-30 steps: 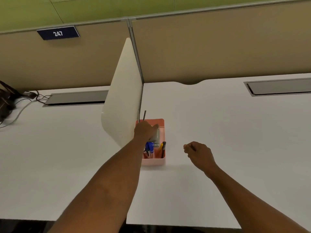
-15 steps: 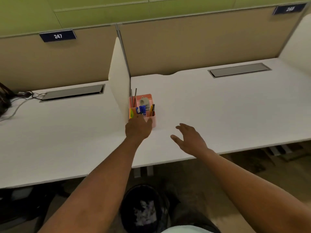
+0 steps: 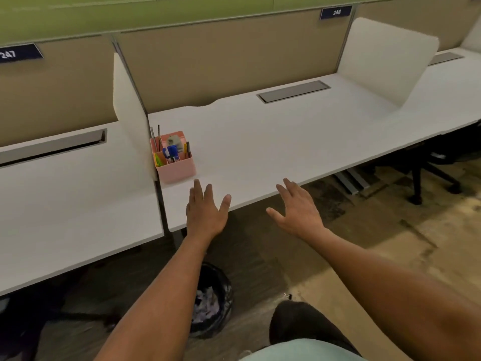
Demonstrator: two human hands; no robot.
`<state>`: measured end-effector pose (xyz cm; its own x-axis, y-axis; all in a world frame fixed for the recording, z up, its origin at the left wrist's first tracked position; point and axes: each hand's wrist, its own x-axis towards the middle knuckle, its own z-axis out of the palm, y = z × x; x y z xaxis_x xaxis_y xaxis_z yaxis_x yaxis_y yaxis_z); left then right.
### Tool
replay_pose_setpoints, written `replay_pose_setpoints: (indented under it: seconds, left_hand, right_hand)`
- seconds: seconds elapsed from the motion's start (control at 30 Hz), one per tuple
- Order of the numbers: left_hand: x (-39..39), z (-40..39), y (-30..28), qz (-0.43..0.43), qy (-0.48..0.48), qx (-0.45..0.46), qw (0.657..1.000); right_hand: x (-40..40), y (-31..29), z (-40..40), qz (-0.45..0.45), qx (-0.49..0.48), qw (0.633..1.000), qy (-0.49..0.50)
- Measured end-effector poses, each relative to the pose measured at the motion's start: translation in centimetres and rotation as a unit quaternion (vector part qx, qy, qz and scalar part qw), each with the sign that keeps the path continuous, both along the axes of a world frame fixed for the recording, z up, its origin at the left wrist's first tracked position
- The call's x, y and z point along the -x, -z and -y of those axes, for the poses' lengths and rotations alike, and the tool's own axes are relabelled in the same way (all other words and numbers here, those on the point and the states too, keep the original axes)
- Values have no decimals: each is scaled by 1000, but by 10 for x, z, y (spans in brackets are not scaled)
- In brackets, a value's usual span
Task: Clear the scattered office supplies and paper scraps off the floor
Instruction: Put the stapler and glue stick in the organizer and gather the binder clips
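Note:
A pink desk organiser [image 3: 177,166] holding pens, markers and a grey item stands on the white desk [image 3: 273,142] beside a white divider [image 3: 128,121]. My left hand [image 3: 205,212] hovers over the desk's front edge just below the organiser, fingers spread and holding nothing. My right hand [image 3: 298,212] is beside it, also spread and empty, over the desk edge. On the floor below, a black bin [image 3: 212,300] lined with a bag holds crumpled paper scraps. A small binder clip [image 3: 287,296] lies on the floor near my knee.
A second white desk [image 3: 65,204] lies to the left, with a cable tray slot. Another divider [image 3: 387,58] stands at the right. An office chair base [image 3: 426,175] sits under the desk at the right. Brown carpet floor [image 3: 390,238] spreads to the right.
My left hand has left the organiser and drawn back to the desk edge with fingers spread. My right hand has opened. My view has pulled back and down, showing the bin and floor.

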<state>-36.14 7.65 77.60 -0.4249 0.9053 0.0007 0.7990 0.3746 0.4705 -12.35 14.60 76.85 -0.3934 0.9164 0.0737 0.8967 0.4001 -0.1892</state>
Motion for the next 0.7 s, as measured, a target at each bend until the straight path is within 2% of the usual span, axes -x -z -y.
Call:
replay_pose_setpoints:
  seconds: [0.4,0.57,0.7]
  left_hand:
    - [-98,13,58,21,68,10,997]
    - [-148,18,123,47,58,47,996]
    - [-195,28,195,97,2,83,992]
  right_hand:
    - [-106,50,33,-9,63,996,61]
    - [-154,115,23,-20,127,989,72]
    - [-200,188,8,-25,198,976,88]
